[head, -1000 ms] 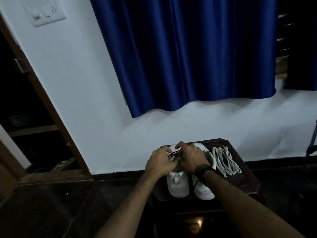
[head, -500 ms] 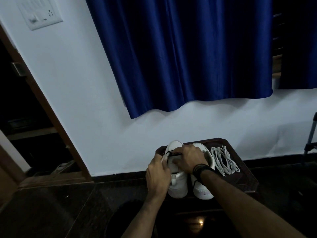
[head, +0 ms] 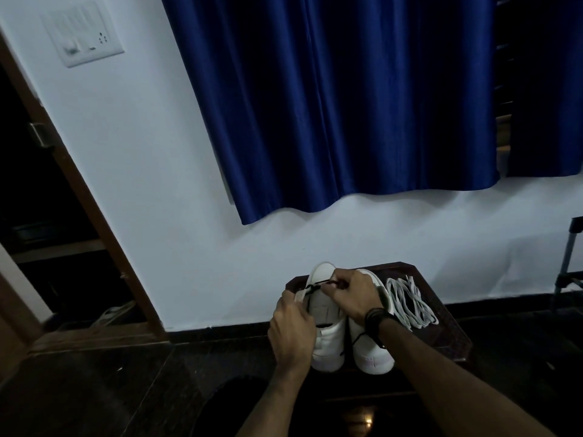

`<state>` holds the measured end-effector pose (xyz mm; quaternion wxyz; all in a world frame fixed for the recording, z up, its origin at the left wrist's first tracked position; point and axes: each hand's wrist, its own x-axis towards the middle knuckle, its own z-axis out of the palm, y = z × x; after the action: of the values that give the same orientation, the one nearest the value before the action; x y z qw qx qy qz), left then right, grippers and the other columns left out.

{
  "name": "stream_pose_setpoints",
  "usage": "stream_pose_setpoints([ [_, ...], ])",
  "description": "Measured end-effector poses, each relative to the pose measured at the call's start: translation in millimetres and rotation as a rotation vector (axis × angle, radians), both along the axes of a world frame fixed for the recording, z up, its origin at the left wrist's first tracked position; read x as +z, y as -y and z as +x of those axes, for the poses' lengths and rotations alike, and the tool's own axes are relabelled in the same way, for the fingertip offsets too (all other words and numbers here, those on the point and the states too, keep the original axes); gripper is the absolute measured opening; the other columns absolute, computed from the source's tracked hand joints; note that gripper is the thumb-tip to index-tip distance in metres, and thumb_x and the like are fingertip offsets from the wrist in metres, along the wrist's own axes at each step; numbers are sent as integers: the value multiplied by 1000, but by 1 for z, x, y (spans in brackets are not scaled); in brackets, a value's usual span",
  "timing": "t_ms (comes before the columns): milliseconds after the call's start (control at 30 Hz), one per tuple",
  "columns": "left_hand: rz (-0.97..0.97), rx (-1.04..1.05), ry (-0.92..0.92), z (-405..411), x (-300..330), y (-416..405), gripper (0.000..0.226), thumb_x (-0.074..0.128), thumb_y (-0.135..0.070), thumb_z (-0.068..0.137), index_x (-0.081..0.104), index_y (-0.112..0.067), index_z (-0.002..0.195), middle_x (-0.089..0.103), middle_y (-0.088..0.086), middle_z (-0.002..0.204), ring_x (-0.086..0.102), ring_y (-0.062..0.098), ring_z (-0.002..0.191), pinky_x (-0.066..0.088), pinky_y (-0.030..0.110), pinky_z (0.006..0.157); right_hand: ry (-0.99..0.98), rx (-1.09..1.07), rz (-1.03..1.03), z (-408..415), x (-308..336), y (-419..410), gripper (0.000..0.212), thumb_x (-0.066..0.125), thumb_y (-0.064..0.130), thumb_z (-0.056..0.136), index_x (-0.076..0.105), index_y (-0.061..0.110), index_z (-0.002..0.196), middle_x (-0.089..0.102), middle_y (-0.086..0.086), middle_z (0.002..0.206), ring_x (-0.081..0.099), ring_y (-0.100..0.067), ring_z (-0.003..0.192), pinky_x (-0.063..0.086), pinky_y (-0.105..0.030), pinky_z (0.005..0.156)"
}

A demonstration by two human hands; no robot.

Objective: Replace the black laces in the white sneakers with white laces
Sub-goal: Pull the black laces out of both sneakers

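Two white sneakers stand side by side on a small dark wooden table (head: 448,329), toes toward the wall. My left hand (head: 291,326) grips the left side of the left sneaker (head: 328,339). My right hand (head: 353,296) pinches the black lace (head: 317,284) near the toe end of that sneaker, pulling it to the right. The right sneaker (head: 372,351) is partly hidden under my right wrist; a strand of black lace hangs between the two shoes. A loose bundle of white laces (head: 408,302) lies on the table right of the sneakers.
A white wall rises right behind the table, with a blue curtain (head: 331,105) hanging above. A wooden door frame (head: 82,197) stands at the left. A metal stand's leg (head: 568,260) is at the far right. The floor is dark and glossy.
My left hand has slid from the laces down to the left sneaker's side. My right hand has stayed at the toe end with the black lace, now drawn out farther.
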<state>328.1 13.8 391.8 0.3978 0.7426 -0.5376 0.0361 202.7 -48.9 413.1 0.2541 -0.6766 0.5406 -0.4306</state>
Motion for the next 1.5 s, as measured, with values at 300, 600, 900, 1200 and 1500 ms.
stream_pose_setpoints([
  [300, 159, 17, 142, -4, 7, 4, 23, 46, -18, 95, 52, -14, 118, 66, 6, 111, 67, 32, 101, 52, 41, 76, -32, -197, -8, 3, -10, 17, 17, 69, 41, 70, 58, 33, 60, 60, -1, 72, 54, -20, 75, 44, -28, 63],
  [600, 196, 54, 221, -9, 9, 13, 23, 45, -19, 98, 49, -18, 120, 65, 1, 115, 68, 23, 103, 53, 37, 78, -240, 268, -65, -3, 17, 17, 24, 56, 15, 84, 63, 38, 86, 69, 9, 78, 61, -13, 81, 46, -34, 82],
  [900, 243, 58, 174, -12, 8, 16, 22, 75, -22, 81, 62, -14, 97, 69, 4, 79, 71, 27, 65, 52, 34, 50, -713, 113, -56, -5, 57, 26, 20, 53, 36, 93, 72, 30, 91, 72, 6, 102, 63, -17, 102, 41, -36, 98],
  [1200, 206, 90, 151, -9, -1, 23, 35, 55, -22, 93, 48, -14, 126, 65, 6, 115, 69, 29, 101, 54, 38, 75, -218, 278, 240, -29, 56, 29, 35, 66, 45, 89, 69, 23, 61, 65, 5, 64, 57, -9, 61, 46, -20, 63],
  [1500, 242, 90, 136, -7, -2, 21, 42, 56, -23, 92, 43, -13, 131, 64, 5, 119, 68, 28, 103, 54, 38, 77, 448, 304, 155, -35, 83, 26, 25, 53, 14, 96, 68, 12, 77, 61, -2, 68, 57, -10, 68, 39, -27, 73],
])
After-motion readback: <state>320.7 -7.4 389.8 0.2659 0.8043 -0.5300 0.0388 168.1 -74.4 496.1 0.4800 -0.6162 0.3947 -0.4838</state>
